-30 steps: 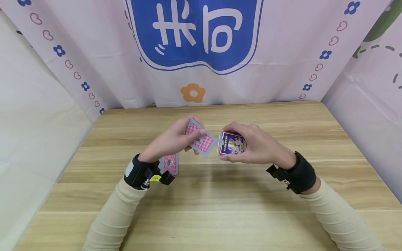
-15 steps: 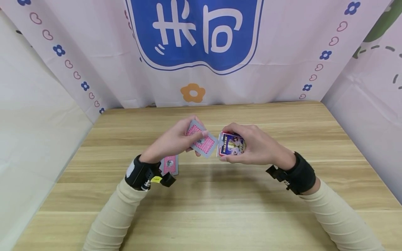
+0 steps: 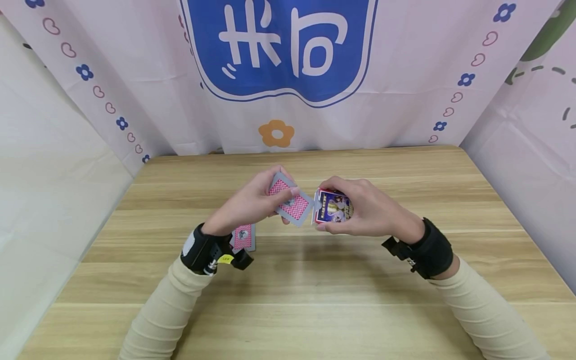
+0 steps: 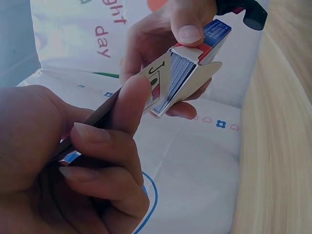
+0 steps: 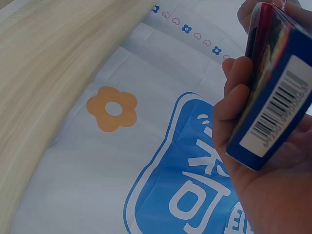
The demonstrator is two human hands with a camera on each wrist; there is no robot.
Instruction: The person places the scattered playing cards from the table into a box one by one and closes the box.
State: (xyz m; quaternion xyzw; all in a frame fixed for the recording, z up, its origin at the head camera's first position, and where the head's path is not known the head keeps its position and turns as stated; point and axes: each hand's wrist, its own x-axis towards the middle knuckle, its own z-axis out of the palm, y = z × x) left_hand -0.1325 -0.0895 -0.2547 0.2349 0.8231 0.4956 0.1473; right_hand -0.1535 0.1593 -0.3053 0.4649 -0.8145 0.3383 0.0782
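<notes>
In the head view my left hand [image 3: 252, 202] pinches a playing card [image 3: 299, 209] with a pink checked back, thumb on top. The left wrist view shows a J on the face of this card [image 4: 160, 83], with its far edge right at the mouth of the card box [image 4: 217, 36]. My right hand [image 3: 375, 207] grips that blue and red box [image 3: 333, 206] between thumb and fingers, open end toward the left hand. Inside, a packed stack of cards [image 4: 178, 73] shows, beside a white flap. The box's barcode end faces the right wrist camera.
A pink-backed card [image 3: 244, 237] lies face down on the wooden table [image 3: 315, 320], partly hidden by the left wrist. A white curtain [image 3: 405, 110] with a blue emblem hangs behind the table's far edge. Camera straps are around both wrists.
My left hand has shifted slightly right, bringing the card from a small gap up to the open end of the box. The right hand has stayed nearly still.
</notes>
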